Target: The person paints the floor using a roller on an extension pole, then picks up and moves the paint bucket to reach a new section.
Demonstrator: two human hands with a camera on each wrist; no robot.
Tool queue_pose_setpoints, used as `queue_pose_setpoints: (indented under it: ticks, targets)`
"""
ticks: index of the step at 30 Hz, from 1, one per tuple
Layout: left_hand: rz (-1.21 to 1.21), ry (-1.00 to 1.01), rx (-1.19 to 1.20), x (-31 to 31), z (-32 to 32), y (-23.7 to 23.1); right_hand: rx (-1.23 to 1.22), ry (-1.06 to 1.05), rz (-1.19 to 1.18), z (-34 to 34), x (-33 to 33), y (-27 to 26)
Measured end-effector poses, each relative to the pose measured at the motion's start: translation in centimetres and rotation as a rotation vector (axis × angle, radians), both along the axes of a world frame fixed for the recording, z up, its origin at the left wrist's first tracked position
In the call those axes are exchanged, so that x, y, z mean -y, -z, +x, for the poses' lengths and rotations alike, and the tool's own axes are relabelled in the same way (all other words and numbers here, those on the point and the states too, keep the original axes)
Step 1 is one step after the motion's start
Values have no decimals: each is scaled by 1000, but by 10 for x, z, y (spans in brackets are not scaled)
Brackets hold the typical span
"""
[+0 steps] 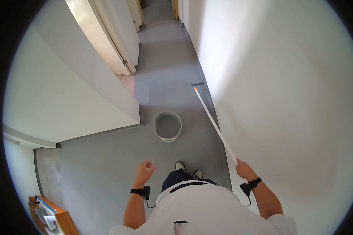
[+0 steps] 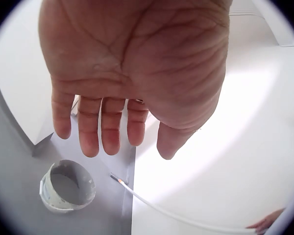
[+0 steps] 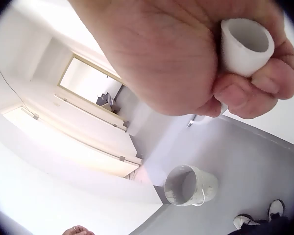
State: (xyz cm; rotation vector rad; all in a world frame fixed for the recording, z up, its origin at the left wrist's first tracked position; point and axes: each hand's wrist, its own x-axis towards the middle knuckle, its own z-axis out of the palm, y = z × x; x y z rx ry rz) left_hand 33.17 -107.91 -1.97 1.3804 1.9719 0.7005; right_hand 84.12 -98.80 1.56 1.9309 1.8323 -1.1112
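Note:
A long white pole (image 1: pixel 215 126) slants from my right hand (image 1: pixel 246 170) to a roller (image 1: pixel 196 84) on the grey floor beside the right wall's base. In the right wrist view, the fingers of my right hand (image 3: pixel 196 54) curl round the pole, whose hollow white end (image 3: pixel 245 49) faces the camera. My left hand (image 1: pixel 145 172) is in the air with nothing in it; the left wrist view shows this hand (image 2: pixel 132 73) with its palm bare and fingers loosely extended. A bucket of grey paint (image 1: pixel 168 126) stands on the floor ahead of my feet.
White walls (image 1: pixel 286 98) flank the passage on the right and left. A doorway with a pale door (image 1: pixel 102 35) is at the upper left. An orange-brown wooden piece of furniture (image 1: pixel 64 221) with items on it stands at the lower left. My shoes (image 1: pixel 180 166) are below the bucket.

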Motion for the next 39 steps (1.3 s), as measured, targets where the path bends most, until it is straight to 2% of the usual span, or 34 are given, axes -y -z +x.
queue_pose_setpoints:
  ticks: [2,3,5,6,8,10,11,14,16,19,21,24,26,29,32,34,36,37,38,39]
  targets:
    - [-71,-42,5,27,-5,0,-42,-47,10,37,59,13]
    - [-141,-82,10,39,-4,-2,-42,-84,131,73,99,61]
    - [-85,-112,-62,53,9,-1,-64,-5,67,79,108,58]
    - [-148,-144,-58,56,12,6,-71,21,46,81,109,56]
    - [-211,-179,-52,59,14,19,-381,486,-297,50,77,33]
    - [-222,-44,-99,61,11,27,-425,429,-270,15,48,27]
    - [-224,-52,-97,57,11,24,-470,373,-243,0,33,24]
    - [-192,3,-49,18,5,3,-538,426,-189,-48,-19,42]
    - [-123,32,-11,-8,-10,-11,-403,346,-53,-90,-47,32]
    - [-82,49,43,-34,-38,-41,-343,256,-78,-126,-45,7]
    - [-86,77,20,-32,-73,-23,-308,173,-60,-127,-6,6]
    - [-92,139,-24,-15,-128,32,-270,130,-49,-88,115,35]
    - [-138,155,-62,-14,-162,51,-230,169,-111,-101,125,30]
    - [-216,141,-27,-31,-193,64,-171,52,-98,-128,99,36]
    - [-192,158,-32,-68,-214,87,-114,-95,95,-152,15,77]
    - [-174,151,4,-101,-227,88,-110,-117,91,-176,-48,94]
    - [-159,149,35,-133,-248,87,-104,-80,41,-223,-108,72]
    - [-194,125,88,-147,-258,88,-139,-15,-32,-263,-131,34]
    - [-230,100,141,-157,-267,89,-173,51,-104,-287,-142,13]
    - [-232,105,142,-160,-276,90,-172,56,-105,-288,-140,18]
